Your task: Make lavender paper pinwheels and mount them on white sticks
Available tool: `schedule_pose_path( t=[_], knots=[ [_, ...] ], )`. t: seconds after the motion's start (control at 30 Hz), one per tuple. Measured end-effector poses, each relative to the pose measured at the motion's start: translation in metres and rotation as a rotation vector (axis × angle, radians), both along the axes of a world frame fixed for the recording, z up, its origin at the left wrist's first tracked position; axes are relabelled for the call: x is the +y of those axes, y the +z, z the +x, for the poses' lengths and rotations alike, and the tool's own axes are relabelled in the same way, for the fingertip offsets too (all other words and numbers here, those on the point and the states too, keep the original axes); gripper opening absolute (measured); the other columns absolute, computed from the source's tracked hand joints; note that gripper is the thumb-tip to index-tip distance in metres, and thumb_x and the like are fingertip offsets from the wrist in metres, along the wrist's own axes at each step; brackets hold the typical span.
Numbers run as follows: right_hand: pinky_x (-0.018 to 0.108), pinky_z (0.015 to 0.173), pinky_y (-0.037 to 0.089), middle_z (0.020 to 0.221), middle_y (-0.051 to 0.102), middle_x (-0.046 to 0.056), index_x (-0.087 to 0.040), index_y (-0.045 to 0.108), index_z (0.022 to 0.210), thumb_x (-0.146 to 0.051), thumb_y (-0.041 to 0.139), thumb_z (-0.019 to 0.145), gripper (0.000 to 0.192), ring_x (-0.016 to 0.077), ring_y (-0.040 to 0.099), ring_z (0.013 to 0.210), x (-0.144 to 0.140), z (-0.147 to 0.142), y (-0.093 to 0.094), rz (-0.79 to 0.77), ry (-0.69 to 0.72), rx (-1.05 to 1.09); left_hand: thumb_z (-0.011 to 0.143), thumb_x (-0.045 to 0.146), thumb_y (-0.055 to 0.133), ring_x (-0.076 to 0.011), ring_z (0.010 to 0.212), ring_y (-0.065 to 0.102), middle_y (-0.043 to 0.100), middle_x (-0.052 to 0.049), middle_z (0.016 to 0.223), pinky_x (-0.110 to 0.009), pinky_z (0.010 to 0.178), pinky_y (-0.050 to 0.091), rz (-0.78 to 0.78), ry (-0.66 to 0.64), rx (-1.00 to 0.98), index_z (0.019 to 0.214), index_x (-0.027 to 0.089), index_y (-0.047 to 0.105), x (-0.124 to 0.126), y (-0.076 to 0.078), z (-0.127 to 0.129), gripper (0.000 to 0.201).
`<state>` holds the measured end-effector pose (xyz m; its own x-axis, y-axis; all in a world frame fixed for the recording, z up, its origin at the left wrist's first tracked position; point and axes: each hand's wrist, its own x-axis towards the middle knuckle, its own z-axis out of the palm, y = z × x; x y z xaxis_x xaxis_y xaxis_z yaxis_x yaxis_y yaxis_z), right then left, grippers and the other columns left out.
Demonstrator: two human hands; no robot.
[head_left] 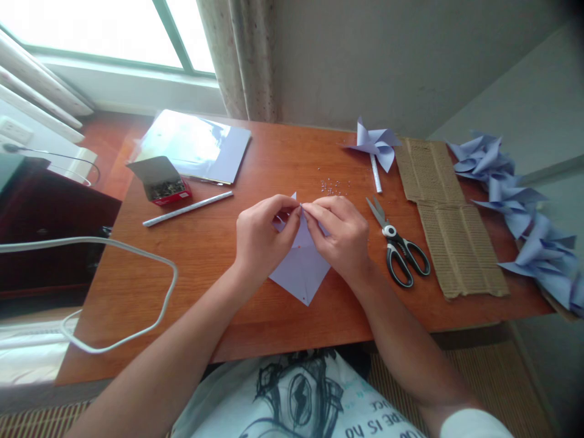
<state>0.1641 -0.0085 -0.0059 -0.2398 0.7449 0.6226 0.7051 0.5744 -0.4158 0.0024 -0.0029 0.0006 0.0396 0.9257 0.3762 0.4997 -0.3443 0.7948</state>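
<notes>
Pinched together, left hand [260,240] and right hand [342,234] grip lilac paper [301,267]; shirt [314,395] print unreadable.

The one camera is sitting on my head, looking forward and steeply down over the table [219,267], close above it and facing the window [104,30] beyond the table's far edge.

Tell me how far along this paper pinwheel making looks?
Done: one pinwheel on a stick and a pile of finished pinwheel heads at the table's right edge. In hand: the left hand and right hand pinch corners of a lilac paper square together. Left, probably: mounting it on the loose white stick.
</notes>
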Motion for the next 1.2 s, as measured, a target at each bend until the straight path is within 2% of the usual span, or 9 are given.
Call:
schedule_pose_path(
  t=[0.2,0.37,0.47,0.63,0.73,0.9,1.2],
  knots=[
    [0.036,0.085,0.055,0.096,0.074,0.008,-0.021,0.076,0.109,-0.019,0.058,0.098,0.021,0.0205,0.067,0.091,-0.001,-0.002,0.003,0.000,0.013,0.040,0.089,0.024,0.066,-0.0133,0.068,0.066,0.075,-0.002,0.079,-0.024,0.067,0.053,-0.012,-0.015,-0.046,0.085,0.019,0.070,0.001,-0.002,-0.001,0.008],
    [0.035,0.085,0.056,0.096,0.074,0.007,-0.023,0.078,0.105,-0.019,0.058,0.097,0.021,0.0195,0.069,0.091,-0.002,-0.004,0.009,-0.116,0.039,0.192,0.089,0.023,0.066,-0.0124,0.067,0.064,0.073,-0.001,0.078,-0.024,0.067,0.051,-0.015,-0.027,-0.082,0.085,0.018,0.071,0.002,-0.002,-0.001,0.007],
    [0.033,0.083,0.057,0.096,0.075,0.005,-0.023,0.078,0.099,-0.019,0.060,0.095,0.019,0.0185,0.070,0.092,-0.002,-0.002,0.015,-0.268,0.077,0.355,0.089,0.021,0.066,-0.0123,0.067,0.064,0.073,-0.002,0.078,-0.024,0.068,0.051,-0.031,-0.058,-0.101,0.085,0.017,0.071,0.002,0.000,-0.001,0.007],
    [0.031,0.080,0.057,0.094,0.077,0.003,-0.022,0.077,0.093,-0.026,0.066,0.091,0.012,0.0182,0.071,0.090,0.004,0.008,0.020,-0.672,0.142,0.668,0.088,0.019,0.066,-0.0117,0.067,0.063,0.071,-0.001,0.076,-0.023,0.068,0.050,-0.067,-0.112,-0.136,0.084,0.017,0.071,0.001,0.003,-0.001,0.007],
    [0.032,0.080,0.057,0.093,0.077,0.002,-0.021,0.076,0.092,-0.032,0.073,0.086,0.012,0.0184,0.070,0.089,0.007,0.013,0.019,-0.798,0.189,0.740,0.089,0.020,0.066,-0.0116,0.067,0.063,0.070,-0.001,0.075,-0.022,0.066,0.050,-0.117,-0.168,-0.210,0.084,0.016,0.071,0.001,0.004,0.001,0.008],
    [0.029,0.075,0.054,0.083,0.072,0.000,-0.021,0.073,0.085,-0.041,0.078,0.082,0.021,0.0164,0.065,0.081,0.010,0.014,0.020,-0.856,0.193,0.777,0.088,0.022,0.069,-0.0120,0.066,0.062,0.070,-0.001,0.074,-0.023,0.063,0.049,-0.188,-0.234,-0.307,0.084,0.017,0.071,0.001,0.005,0.001,0.007],
    [0.027,0.070,0.049,0.078,0.065,-0.001,-0.019,0.069,0.081,-0.035,0.076,0.082,0.018,0.0138,0.059,0.076,0.009,0.015,0.021,-0.859,0.213,0.763,0.088,0.024,0.070,-0.0136,0.068,0.062,0.070,-0.002,0.075,-0.025,0.064,0.050,-0.220,-0.269,-0.314,0.084,0.017,0.071,0.001,0.004,0.000,0.008]
  ],
)
